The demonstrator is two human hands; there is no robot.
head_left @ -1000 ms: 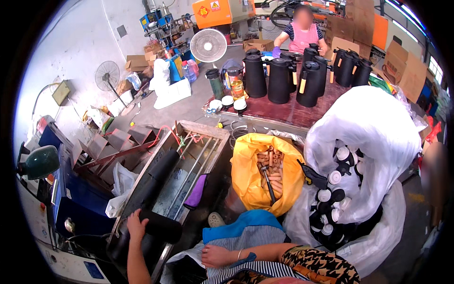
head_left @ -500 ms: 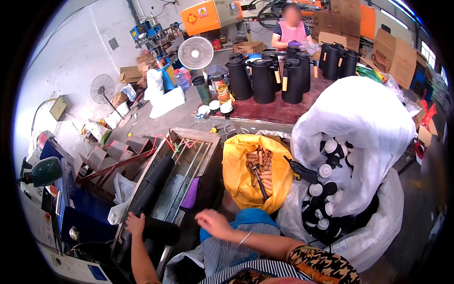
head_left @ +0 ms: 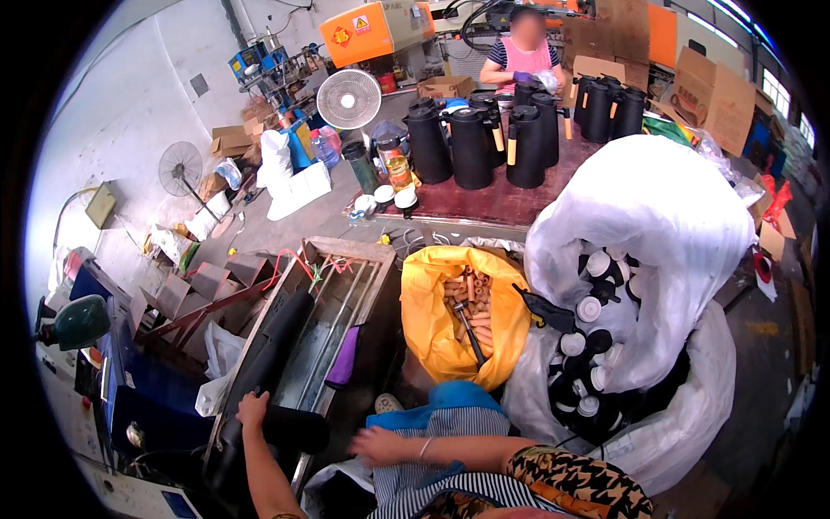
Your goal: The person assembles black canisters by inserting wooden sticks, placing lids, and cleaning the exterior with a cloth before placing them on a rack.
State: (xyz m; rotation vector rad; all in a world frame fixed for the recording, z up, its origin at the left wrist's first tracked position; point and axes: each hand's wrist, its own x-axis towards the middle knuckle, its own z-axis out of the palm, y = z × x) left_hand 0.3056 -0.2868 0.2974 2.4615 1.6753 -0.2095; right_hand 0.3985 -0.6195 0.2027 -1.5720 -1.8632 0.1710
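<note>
By left hand (head_left: 252, 410) — one crosswise cylinder (head_left: 298, 430)

A red diamond-shaped sign (head_left: 341, 35) bearing one character stood on the orange, boxy machine housing (head_left: 373, 43), just beside a small rectangular warning label (head_left: 360, 23) with a yellow triangle. The dark printing on the large brown cardboard box (head_left: 731, 108) at the right was too small to read.

To the right of the left hand (head_left: 252, 409): one yellow bag (head_left: 422, 298), with one hammer (head_left: 471, 336) inside (the tan tubes (head_left: 482, 304) defy counting). Farther out beyond that hand: two fans (head_left: 348, 99), three white-topped pieces (head_left: 383, 195), at least seven black jugs (head_left: 471, 156).
</note>
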